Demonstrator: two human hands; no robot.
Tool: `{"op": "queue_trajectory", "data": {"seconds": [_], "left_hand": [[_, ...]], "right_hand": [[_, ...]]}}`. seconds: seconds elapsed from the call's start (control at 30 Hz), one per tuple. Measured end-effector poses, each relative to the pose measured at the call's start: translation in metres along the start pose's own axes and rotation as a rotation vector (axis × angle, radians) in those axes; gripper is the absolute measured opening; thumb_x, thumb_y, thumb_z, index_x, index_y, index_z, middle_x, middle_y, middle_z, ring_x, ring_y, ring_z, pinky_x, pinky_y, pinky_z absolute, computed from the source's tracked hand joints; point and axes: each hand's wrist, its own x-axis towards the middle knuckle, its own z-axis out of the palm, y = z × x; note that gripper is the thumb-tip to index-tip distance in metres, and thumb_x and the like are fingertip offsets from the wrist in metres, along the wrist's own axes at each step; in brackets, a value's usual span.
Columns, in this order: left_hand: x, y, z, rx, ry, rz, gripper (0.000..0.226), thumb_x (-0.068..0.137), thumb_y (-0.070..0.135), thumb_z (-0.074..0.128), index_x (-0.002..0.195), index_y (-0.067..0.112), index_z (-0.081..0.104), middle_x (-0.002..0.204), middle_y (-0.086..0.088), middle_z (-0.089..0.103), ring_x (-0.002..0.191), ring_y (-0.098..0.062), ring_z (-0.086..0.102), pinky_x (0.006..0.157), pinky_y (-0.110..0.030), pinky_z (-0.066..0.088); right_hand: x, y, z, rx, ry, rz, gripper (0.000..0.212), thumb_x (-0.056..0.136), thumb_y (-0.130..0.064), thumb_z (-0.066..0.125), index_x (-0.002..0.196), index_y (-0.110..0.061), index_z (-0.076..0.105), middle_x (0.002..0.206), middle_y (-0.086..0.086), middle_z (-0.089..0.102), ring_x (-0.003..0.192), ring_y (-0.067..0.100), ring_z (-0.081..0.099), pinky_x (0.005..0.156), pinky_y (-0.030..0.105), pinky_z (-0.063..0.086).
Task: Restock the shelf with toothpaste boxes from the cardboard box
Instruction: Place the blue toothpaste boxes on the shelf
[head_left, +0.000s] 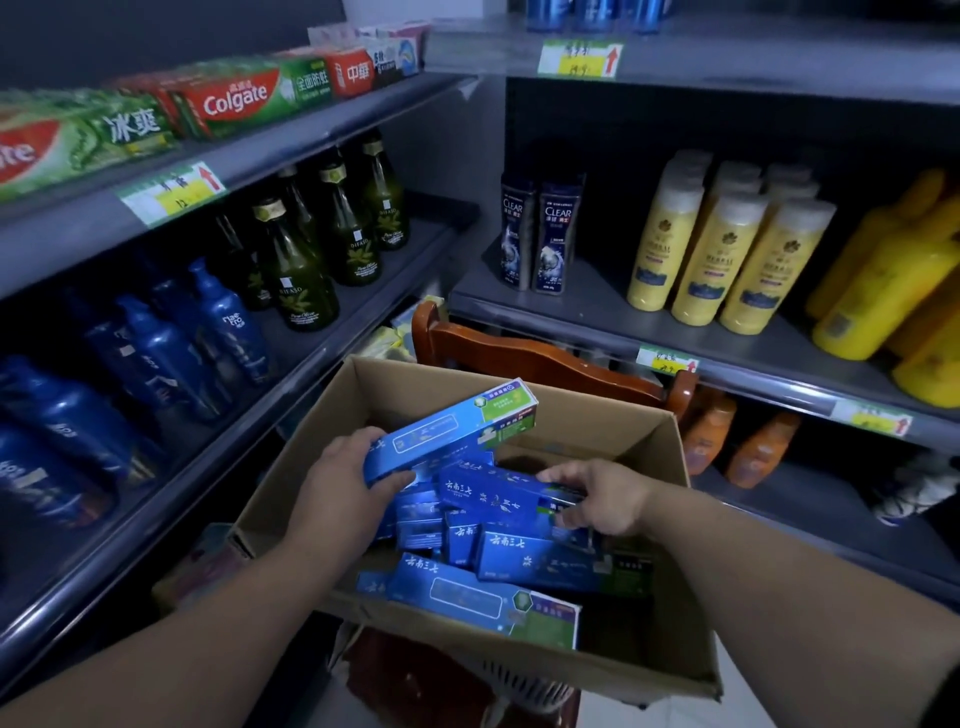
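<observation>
Head view: left hand (358, 480) grips one toothpaste box (451, 435) just above the cardboard box (597, 418), right hand (595, 499) grips a second box (498, 492) inside it. Lift both level, clear the rim first.

Item: one person, seen in part from above. Two arms are in view, the left forearm (208, 613) and the right forearm (779, 571), each bare along its whole visible length from the wrist to the lower edge of the frame. The left hand (343, 478) and right hand (597, 499) are bare at wrist, back and fingers. A dark sliver (951, 691) at the lower right corner, just beside the right arm, may be cloth, but too little of it shows to tell.
</observation>
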Motion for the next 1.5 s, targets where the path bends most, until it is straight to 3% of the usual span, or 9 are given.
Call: {"op": "queue_trajectory", "data": {"seconds": [0.13, 0.27, 0.37, 0.47, 0.73, 0.9, 1.03, 1.27, 1.5], "left_hand": [[0.0, 0.003, -0.02, -0.006, 0.026, 0.01, 0.044, 0.081, 0.032, 0.073, 0.121, 0.023, 0.056, 0.104, 0.004, 0.051, 0.101, -0.019, 0.053, 0.083, -0.027, 0.037], [0.001, 0.014, -0.062, -0.029, 0.099, 0.036, 0.042, 0.083, 0.032, 0.072, 0.12, 0.022, 0.056, 0.105, 0.004, 0.052, 0.093, -0.014, 0.05, 0.078, -0.028, 0.037], [0.001, 0.028, -0.108, -0.015, 0.181, 0.106, 0.032, 0.084, 0.031, 0.07, 0.112, 0.022, 0.058, 0.097, 0.004, 0.052, 0.088, -0.016, 0.051, 0.073, -0.03, 0.036], [0.005, 0.037, -0.162, 0.006, 0.289, 0.155, 0.032, 0.083, 0.028, 0.072, 0.11, 0.018, 0.06, 0.095, 0.002, 0.052, 0.086, -0.016, 0.049, 0.07, -0.028, 0.03], [0.011, 0.023, -0.315, -0.012, 0.576, 0.137, 0.029, 0.081, 0.027, 0.074, 0.108, 0.023, 0.062, 0.097, 0.004, 0.061, 0.09, -0.017, 0.056, 0.075, -0.026, 0.036], [0.009, -0.027, -0.394, 0.053, 0.668, 0.044, 0.032, 0.082, 0.033, 0.072, 0.11, 0.025, 0.059, 0.102, 0.0, 0.061, 0.091, -0.018, 0.055, 0.077, -0.028, 0.037], [0.003, -0.074, -0.443, 0.073, 0.724, -0.024, 0.029, 0.082, 0.033, 0.071, 0.107, 0.026, 0.059, 0.1, 0.0, 0.061, 0.088, -0.017, 0.055, 0.074, -0.027, 0.036], [0.002, -0.153, -0.503, 0.078, 0.752, -0.134, 0.03, 0.083, 0.034, 0.072, 0.108, 0.027, 0.058, 0.1, 0.0, 0.059, 0.087, -0.017, 0.055, 0.073, -0.027, 0.036], [0.012, -0.209, -0.529, 0.079, 0.722, -0.206, 0.036, 0.083, 0.035, 0.072, 0.114, 0.027, 0.057, 0.101, 0.002, 0.055, 0.089, -0.016, 0.053, 0.075, -0.027, 0.036]], "right_hand": [[-0.017, -0.012, -0.009, 0.02, 0.053, -0.096, 0.053, 0.09, -0.011, 0.066, 0.137, -0.029, 0.049, 0.126, -0.004, 0.058, 0.102, 0.013, 0.06, 0.071, 0.018, 0.051], [-0.039, -0.046, -0.027, 0.068, 0.034, -0.187, 0.05, 0.089, -0.007, 0.066, 0.132, -0.028, 0.052, 0.115, -0.004, 0.063, 0.096, 0.023, 0.068, 0.077, 0.037, 0.06], [-0.054, -0.086, -0.039, 0.039, 0.072, -0.313, 0.044, 0.089, -0.005, 0.067, 0.126, -0.026, 0.057, 0.104, -0.01, 0.066, 0.075, 0.004, 0.066, 0.058, 0.017, 0.052], [-0.063, -0.132, -0.044, 0.012, 0.133, -0.444, 0.042, 0.088, -0.004, 0.067, 0.124, -0.023, 0.059, 0.097, -0.01, 0.069, 0.067, 0.005, 0.059, 0.053, 0.017, 0.047], [-0.072, -0.286, -0.027, -0.06, 0.248, -0.791, 0.05, 0.085, -0.004, 0.071, 0.131, -0.016, 0.057, 0.116, 0.005, 0.068, 0.09, 0.009, 0.061, 0.081, 0.025, 0.051], [-0.07, -0.386, 0.008, -0.155, 0.292, -0.94, 0.049, 0.087, -0.01, 0.071, 0.131, -0.027, 0.056, 0.104, -0.003, 0.066, 0.061, -0.008, 0.058, 0.053, 0.007, 0.044], [-0.059, -0.458, 0.046, -0.238, 0.274, -1.012, 0.049, 0.087, -0.009, 0.07, 0.132, -0.023, 0.057, 0.112, -0.005, 0.064, 0.083, 0.0, 0.061, 0.066, 0.003, 0.044], [-0.024, -0.565, 0.118, -0.392, 0.243, -1.06, 0.051, 0.087, -0.011, 0.071, 0.134, -0.022, 0.057, 0.118, -0.003, 0.062, 0.106, 0.013, 0.059, 0.095, 0.021, 0.045], [0.013, -0.63, 0.166, -0.603, 0.256, -0.986, 0.052, 0.09, -0.011, 0.065, 0.138, -0.026, 0.051, 0.127, 0.001, 0.059, 0.115, 0.022, 0.057, 0.099, 0.026, 0.044]]}}
